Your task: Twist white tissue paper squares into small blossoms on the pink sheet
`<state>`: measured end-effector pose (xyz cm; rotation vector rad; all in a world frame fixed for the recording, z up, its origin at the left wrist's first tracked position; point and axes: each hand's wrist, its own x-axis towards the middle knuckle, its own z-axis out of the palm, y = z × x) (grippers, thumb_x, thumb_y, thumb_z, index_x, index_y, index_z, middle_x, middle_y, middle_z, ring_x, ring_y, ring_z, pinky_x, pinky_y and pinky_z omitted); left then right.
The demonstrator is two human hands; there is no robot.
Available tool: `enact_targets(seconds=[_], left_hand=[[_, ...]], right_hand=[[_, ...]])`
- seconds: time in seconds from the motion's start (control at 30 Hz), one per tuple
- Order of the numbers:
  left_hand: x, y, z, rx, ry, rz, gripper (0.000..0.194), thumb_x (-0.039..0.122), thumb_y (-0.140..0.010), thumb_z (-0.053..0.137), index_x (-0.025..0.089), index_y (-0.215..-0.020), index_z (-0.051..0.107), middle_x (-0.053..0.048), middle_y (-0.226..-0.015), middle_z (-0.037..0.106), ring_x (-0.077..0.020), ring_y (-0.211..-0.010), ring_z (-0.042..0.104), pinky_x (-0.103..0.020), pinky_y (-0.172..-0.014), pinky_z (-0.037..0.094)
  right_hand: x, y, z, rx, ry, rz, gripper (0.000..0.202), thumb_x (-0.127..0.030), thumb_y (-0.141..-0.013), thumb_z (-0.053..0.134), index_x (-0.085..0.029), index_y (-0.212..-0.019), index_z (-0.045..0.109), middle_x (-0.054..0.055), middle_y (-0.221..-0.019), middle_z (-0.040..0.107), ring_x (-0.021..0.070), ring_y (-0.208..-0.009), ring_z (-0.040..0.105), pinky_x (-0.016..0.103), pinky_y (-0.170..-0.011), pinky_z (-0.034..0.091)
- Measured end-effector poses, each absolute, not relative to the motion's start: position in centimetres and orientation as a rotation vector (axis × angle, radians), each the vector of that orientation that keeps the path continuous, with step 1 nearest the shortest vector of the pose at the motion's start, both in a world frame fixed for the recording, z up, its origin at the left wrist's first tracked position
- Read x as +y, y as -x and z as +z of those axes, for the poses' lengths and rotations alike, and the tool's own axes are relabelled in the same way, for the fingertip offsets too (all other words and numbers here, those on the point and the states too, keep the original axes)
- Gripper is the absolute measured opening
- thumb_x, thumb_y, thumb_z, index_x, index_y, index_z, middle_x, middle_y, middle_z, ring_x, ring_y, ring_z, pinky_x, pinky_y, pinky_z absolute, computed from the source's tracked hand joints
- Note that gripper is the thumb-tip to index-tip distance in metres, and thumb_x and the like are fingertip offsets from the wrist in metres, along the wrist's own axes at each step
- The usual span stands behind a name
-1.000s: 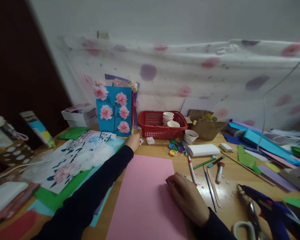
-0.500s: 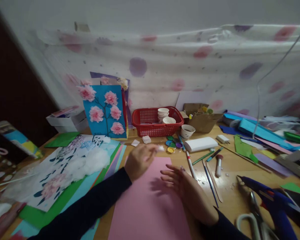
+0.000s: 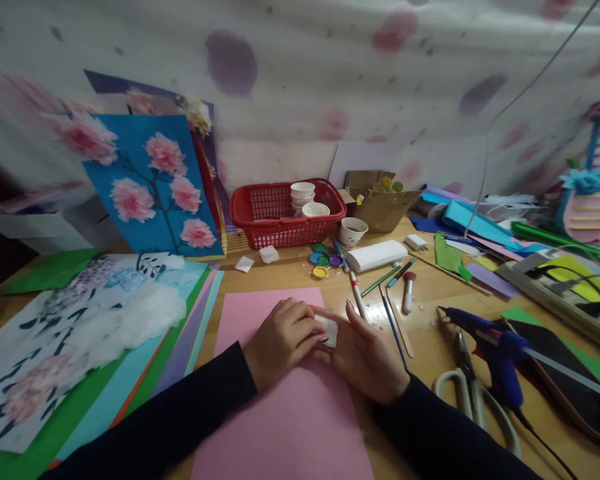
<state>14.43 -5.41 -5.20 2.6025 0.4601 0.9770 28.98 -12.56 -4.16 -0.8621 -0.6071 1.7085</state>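
Note:
A small white tissue square lies on the palm of my right hand, whose fingers are spread beneath it. From the left, my left hand has its bent fingertips on the edge of that square. Both hands are over a pink sheet. Two more white pieces, a flat square and a small stack, rest on the wood beyond the sheet.
A red basket with cups stands behind, beside a paper cup. Paint lids, pencils and a brush lie right. Scissors and a glue gun are at front right; cotton is left.
My left hand has moved down and right, meeting my right hand. A white square now shows on my right palm. The camera view has shifted down and right.

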Motion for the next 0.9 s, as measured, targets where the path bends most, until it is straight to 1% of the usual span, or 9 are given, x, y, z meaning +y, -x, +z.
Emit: enact_targets(seconds=[0.1, 0.2, 0.3, 0.4, 0.6, 0.67, 0.77, 0.83, 0.9], left_hand=[[-5.57, -14.33, -5.30, 0.487, -2.640, 0.938, 0.022, 0.020, -0.091, 0.047, 0.015, -0.076, 0.063, -0.005, -0.079, 0.059, -0.0168, -0.077, 0.049, -0.031, -0.071, 0.040], [-5.62, -14.27, -5.29, 0.506, -2.643, 0.903, 0.021, 0.020, -0.091, 0.046, 0.015, -0.075, 0.060, -0.005, -0.078, 0.060, -0.0173, -0.076, 0.050, -0.033, -0.072, 0.039], [-5.60, -14.22, -5.26, 0.503, -2.577, 0.920, 0.014, 0.022, -0.090, 0.048, 0.016, -0.085, 0.060, -0.004, -0.080, 0.061, -0.0173, -0.077, 0.051, -0.033, -0.073, 0.040], [-5.57, -14.19, -5.23, 0.500, -2.543, 0.911, 0.013, 0.024, -0.090, 0.050, 0.018, -0.093, 0.061, -0.003, -0.082, 0.060, -0.0173, -0.078, 0.051, -0.032, -0.073, 0.040], [-5.65, -14.02, -5.05, 0.514, -2.468, 0.933, 0.013, 0.020, -0.087, 0.054, 0.017, -0.075, 0.058, -0.002, -0.075, 0.058, -0.0163, -0.074, 0.051, -0.032, -0.071, 0.040], [-5.77, -13.92, -4.88, 0.507, -2.414, 0.983, 0.010, 0.020, -0.084, 0.058, 0.017, -0.074, 0.059, -0.003, -0.076, 0.056, -0.0167, -0.076, 0.052, -0.031, -0.071, 0.043], [-5.92, -13.86, -4.58, 0.486, -2.313, 1.065, 0.005, 0.016, -0.080, 0.062, 0.018, -0.075, 0.061, -0.006, -0.086, 0.057, -0.0180, -0.083, 0.054, -0.032, -0.072, 0.047], [-5.94, -13.92, -4.46, 0.469, -2.271, 1.083, 0.007, 0.013, -0.078, 0.063, 0.018, -0.074, 0.060, -0.006, -0.088, 0.059, -0.0183, -0.085, 0.055, -0.033, -0.074, 0.047], [-5.91, -14.05, -4.45, 0.454, -2.245, 1.073, 0.012, 0.010, -0.075, 0.065, 0.018, -0.072, 0.057, -0.004, -0.083, 0.062, -0.0175, -0.082, 0.057, -0.033, -0.074, 0.046]], right_hand=[[-12.60, -28.87, -4.05, -0.545, 0.859, 1.718, 0.052, -0.054, -0.090, 0.029, -0.015, -0.113, 0.055, 0.012, -0.101, 0.057, 0.0200, -0.085, 0.055, 0.038, -0.083, 0.044], [-12.61, -28.89, -4.08, -0.555, 0.884, 1.721, 0.055, -0.057, -0.089, 0.030, -0.016, -0.119, 0.052, 0.013, -0.103, 0.056, 0.0215, -0.087, 0.055, 0.041, -0.085, 0.044], [-12.66, -28.95, -4.16, -0.544, 0.906, 1.727, 0.058, -0.058, -0.089, 0.028, -0.016, -0.123, 0.049, 0.013, -0.102, 0.056, 0.0207, -0.084, 0.056, 0.041, -0.084, 0.044], [-12.76, -28.99, -4.16, -0.489, 0.867, 1.752, 0.057, -0.056, -0.090, 0.024, -0.017, -0.124, 0.048, 0.012, -0.100, 0.056, 0.0196, -0.082, 0.056, 0.039, -0.082, 0.045], [-12.73, -29.28, -4.08, -0.411, 0.799, 1.818, 0.057, -0.053, -0.091, 0.022, -0.015, -0.125, 0.047, 0.014, -0.100, 0.059, 0.0223, -0.088, 0.058, 0.039, -0.080, 0.045], [-12.65, -29.37, -4.19, -0.388, 0.816, 1.805, 0.053, -0.051, -0.091, 0.026, -0.015, -0.121, 0.051, 0.014, -0.101, 0.061, 0.0218, -0.087, 0.059, 0.037, -0.078, 0.045], [-12.53, -29.30, -4.49, -0.355, 0.783, 1.774, 0.040, -0.043, -0.089, 0.039, -0.015, -0.112, 0.057, 0.012, -0.101, 0.062, 0.0196, -0.088, 0.059, 0.033, -0.079, 0.045], [-12.50, -29.12, -4.67, -0.384, 0.770, 1.764, 0.034, -0.039, -0.086, 0.046, -0.016, -0.106, 0.059, 0.011, -0.101, 0.063, 0.0203, -0.091, 0.059, 0.034, -0.081, 0.045], [-12.52, -28.94, -4.80, -0.446, 0.762, 1.782, 0.033, -0.040, -0.084, 0.051, -0.016, -0.103, 0.060, 0.010, -0.099, 0.064, 0.0217, -0.092, 0.059, 0.035, -0.082, 0.045]])
